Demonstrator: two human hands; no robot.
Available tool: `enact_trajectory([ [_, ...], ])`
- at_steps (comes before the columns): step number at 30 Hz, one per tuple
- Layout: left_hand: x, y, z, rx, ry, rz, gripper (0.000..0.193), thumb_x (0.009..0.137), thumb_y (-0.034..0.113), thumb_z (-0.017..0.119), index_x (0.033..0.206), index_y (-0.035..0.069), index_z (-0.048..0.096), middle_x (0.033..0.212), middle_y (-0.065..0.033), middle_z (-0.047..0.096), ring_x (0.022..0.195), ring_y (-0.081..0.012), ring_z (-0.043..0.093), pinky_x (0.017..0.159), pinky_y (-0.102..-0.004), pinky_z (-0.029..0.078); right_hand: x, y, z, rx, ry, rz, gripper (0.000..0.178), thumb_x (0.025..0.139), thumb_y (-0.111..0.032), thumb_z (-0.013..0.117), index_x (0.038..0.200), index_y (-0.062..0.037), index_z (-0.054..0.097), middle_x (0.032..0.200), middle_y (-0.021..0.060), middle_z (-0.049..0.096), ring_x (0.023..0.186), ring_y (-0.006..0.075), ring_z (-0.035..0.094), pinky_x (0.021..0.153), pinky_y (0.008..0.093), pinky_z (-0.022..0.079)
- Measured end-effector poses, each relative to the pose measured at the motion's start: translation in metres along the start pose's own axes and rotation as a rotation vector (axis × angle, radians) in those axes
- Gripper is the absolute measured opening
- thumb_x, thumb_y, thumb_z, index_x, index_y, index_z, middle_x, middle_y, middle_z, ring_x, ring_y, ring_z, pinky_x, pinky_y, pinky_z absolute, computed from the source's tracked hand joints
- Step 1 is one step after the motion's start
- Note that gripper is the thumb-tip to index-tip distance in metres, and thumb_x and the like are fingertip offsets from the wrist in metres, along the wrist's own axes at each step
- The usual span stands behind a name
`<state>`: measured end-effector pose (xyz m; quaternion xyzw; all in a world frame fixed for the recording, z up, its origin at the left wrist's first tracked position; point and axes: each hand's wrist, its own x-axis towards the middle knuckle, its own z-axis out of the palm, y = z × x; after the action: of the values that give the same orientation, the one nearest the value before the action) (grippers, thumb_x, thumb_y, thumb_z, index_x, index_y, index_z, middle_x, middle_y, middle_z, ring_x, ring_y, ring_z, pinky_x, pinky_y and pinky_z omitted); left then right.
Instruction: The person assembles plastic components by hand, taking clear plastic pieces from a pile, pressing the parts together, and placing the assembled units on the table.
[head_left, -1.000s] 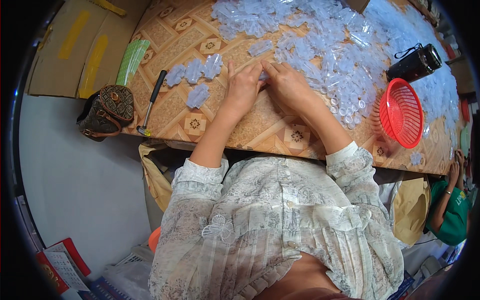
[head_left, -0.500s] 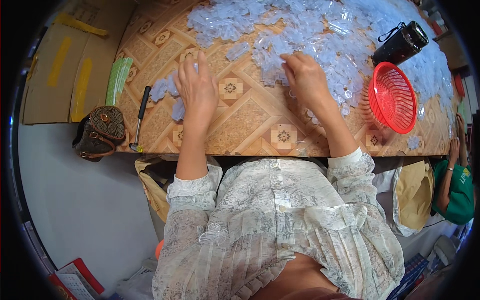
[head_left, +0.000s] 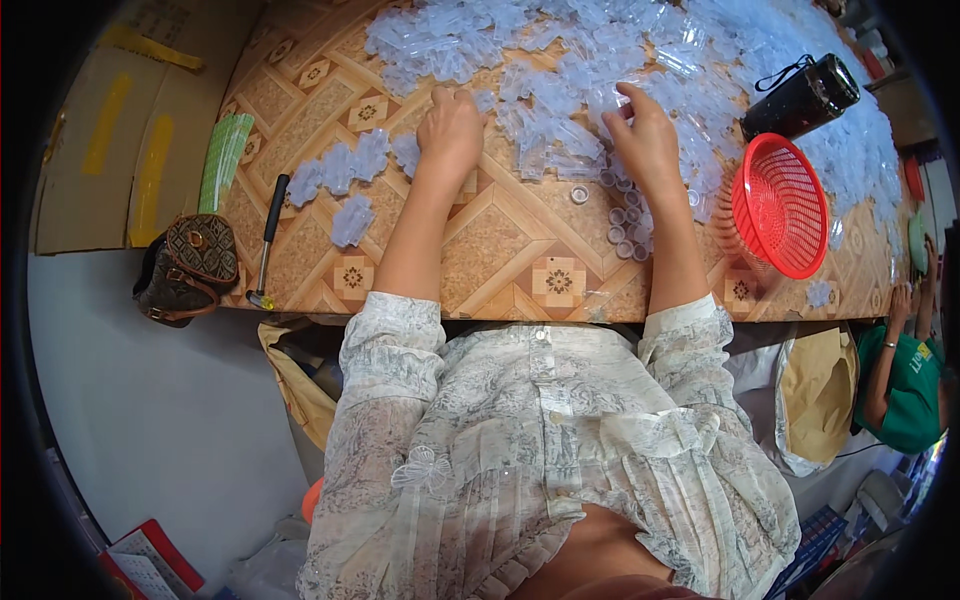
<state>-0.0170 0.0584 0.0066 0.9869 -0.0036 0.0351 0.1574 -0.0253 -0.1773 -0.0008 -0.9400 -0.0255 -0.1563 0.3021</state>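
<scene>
A wide heap of clear, bluish plastic pieces [head_left: 560, 110] covers the far part of the table. My left hand [head_left: 452, 132] is at the heap's near left edge, its fingers curled down; whatever they grip is hidden under them. Over the right part of the heap is my right hand [head_left: 645, 145], with thumb and forefinger apart. Small round clear caps [head_left: 628, 225] lie beside and below my right wrist. To the left of my left forearm are a row of joined clear pieces [head_left: 340, 170] and a smaller clump [head_left: 352, 220].
A red plastic basket [head_left: 785, 205] and a dark flask [head_left: 802, 97] stand at the right. A hammer-like tool [head_left: 270, 235], a patterned brown bag [head_left: 195, 265] and a green sheet [head_left: 226, 160] are at the left, near a taped carton [head_left: 120, 130]. Another person's green sleeve [head_left: 905, 385] shows far right.
My left hand has moved right, away from the small clumps, to the heap's edge, and its fingers have curled. My right hand has shifted slightly right and farther away, uncovering more caps.
</scene>
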Motion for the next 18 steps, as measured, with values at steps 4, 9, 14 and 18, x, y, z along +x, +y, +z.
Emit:
enact_trajectory([
  [4, -0.005, -0.017, 0.009, -0.067, 0.182, 0.077, 0.029, 0.083, 0.013, 0.062, 0.106, -0.004, 0.057, 0.109, -0.0265, 0.052, 0.096, -0.0413, 0.058, 0.082, -0.0474, 0.047, 0.005, -0.005, -0.006, 0.924, -0.15, 0.304, 0.031, 0.086, -0.014, 0.059, 0.113, 0.0017, 0.059, 0.087, 0.0063, 0.06, 0.065, 0.013, 0.054, 0.056, 0.0261, 0.045],
  [9, -0.002, -0.034, 0.009, -0.253, 0.321, 0.111, 0.029, 0.084, 0.005, 0.057, 0.113, 0.004, 0.062, 0.109, -0.0221, 0.055, 0.098, -0.0374, 0.057, 0.085, -0.0423, 0.046, 0.003, -0.014, -0.005, 1.244, -0.2, 0.437, 0.029, 0.089, -0.011, 0.057, 0.114, 0.003, 0.057, 0.08, 0.0002, 0.056, 0.061, 0.0072, 0.047, 0.051, 0.0222, 0.041],
  [14, -0.008, -0.027, -0.006, -0.298, 0.239, 0.008, 0.032, 0.085, 0.004, 0.056, 0.114, 0.013, 0.065, 0.099, -0.02, 0.059, 0.094, -0.0339, 0.057, 0.086, -0.0396, 0.046, 0.003, -0.013, -0.005, 1.196, -0.171, 0.409, 0.03, 0.089, -0.01, 0.055, 0.116, 0.0026, 0.056, 0.076, -0.0002, 0.053, 0.06, 0.0069, 0.046, 0.05, 0.0215, 0.04],
  [18, -0.014, -0.011, -0.007, -0.161, 0.259, 0.079, 0.037, 0.082, 0.001, 0.057, 0.114, 0.017, 0.065, 0.094, -0.0166, 0.058, 0.084, -0.0312, 0.06, 0.076, -0.0396, 0.049, 0.003, -0.014, -0.004, 1.197, -0.187, 0.371, 0.03, 0.089, -0.009, 0.055, 0.117, 0.0009, 0.057, 0.075, -0.0002, 0.052, 0.059, 0.0068, 0.046, 0.049, 0.0214, 0.04],
])
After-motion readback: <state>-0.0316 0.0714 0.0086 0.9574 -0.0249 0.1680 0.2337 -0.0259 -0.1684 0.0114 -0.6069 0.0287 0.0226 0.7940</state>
